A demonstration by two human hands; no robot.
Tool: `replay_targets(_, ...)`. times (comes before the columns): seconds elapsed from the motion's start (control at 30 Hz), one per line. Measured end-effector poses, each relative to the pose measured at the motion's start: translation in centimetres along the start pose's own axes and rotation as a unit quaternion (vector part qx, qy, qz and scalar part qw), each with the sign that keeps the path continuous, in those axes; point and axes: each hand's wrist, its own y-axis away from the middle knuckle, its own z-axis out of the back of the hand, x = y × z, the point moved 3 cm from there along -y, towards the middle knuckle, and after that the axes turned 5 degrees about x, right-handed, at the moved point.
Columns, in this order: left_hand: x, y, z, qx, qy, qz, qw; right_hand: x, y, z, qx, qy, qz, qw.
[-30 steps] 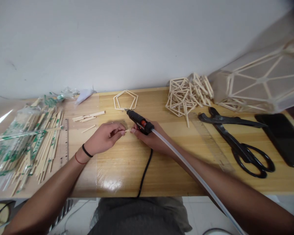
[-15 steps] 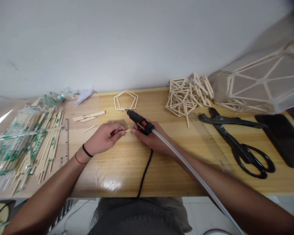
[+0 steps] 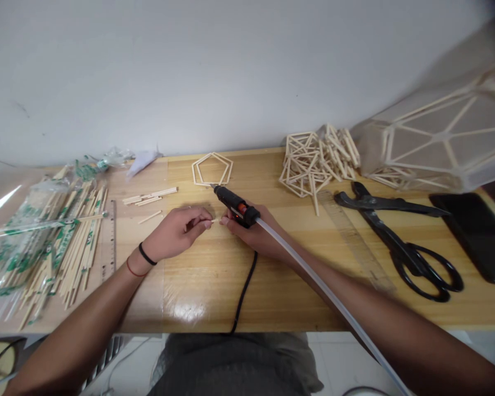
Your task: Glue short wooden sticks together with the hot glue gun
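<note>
My left hand (image 3: 177,232) rests on the wooden desk (image 3: 272,275) and pinches a short wooden stick (image 3: 214,220) between thumb and fingers. My right hand (image 3: 258,234) holds a black glue gun (image 3: 236,206) with a long clear glue stick (image 3: 313,275) trailing back over my forearm; its fingertips meet the short stick's other end. The gun's nozzle points up-left toward a flat pentagon of sticks (image 3: 212,168). The gun's black cord (image 3: 242,294) runs off the front edge.
Packs of wooden sticks (image 3: 45,231) and a ruler (image 3: 112,236) lie at left, cut sticks (image 3: 148,196) nearby. At right: a heap of stick triangles (image 3: 313,159), a clear ruler (image 3: 355,242), black shears (image 3: 400,242), a phone (image 3: 478,231), a large stick polyhedron (image 3: 441,137).
</note>
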Motion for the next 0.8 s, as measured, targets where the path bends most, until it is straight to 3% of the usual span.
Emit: replay_targets(0.8,0.01,-0.01,-0.02,-0.004,-0.008,0.0,1.0,0.01,0.02,0.01,-0.002,-0.014,-0.009,1.0)
